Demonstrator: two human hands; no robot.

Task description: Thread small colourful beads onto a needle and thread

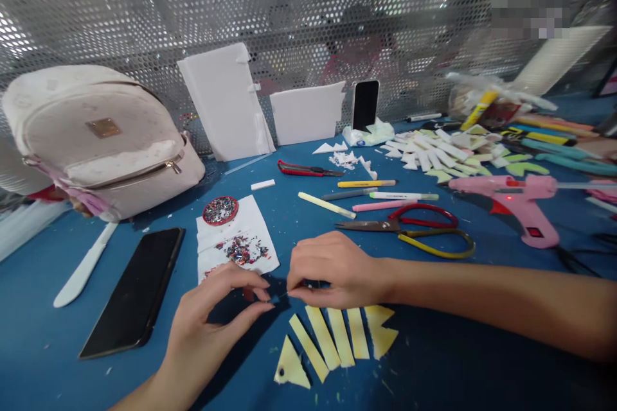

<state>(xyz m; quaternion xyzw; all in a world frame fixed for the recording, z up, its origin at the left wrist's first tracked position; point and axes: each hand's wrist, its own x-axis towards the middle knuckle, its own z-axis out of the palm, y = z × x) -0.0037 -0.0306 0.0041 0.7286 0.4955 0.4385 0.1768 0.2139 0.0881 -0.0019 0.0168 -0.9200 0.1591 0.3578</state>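
My left hand (216, 314) is closed in a pinch above the table, its thumb and fingertips nearly together around something tiny. Facing it, my right hand (337, 270) is also pinched shut, palm down. A faint thin line shows between the two sets of fingertips; I cannot make out what it is. Just below my right hand lie yellow cut pieces in a fish shape: a triangular head (292, 365) with a dark eye, several strips (340, 337), and a notched tail (380, 332). Behind my left hand, loose glittery beads (243, 249) lie on white paper (260, 221) beside a round red-rimmed dish (220, 211) of beads.
Scissors (369, 226), markers (369, 183) and a red utility knife (308, 169) lie beyond my right hand. A pink glue gun (511, 189) stands at right near white cut strips (438, 151). At left are a black phone (135, 295), white plastic knife (87, 266) and backpack (106, 141).
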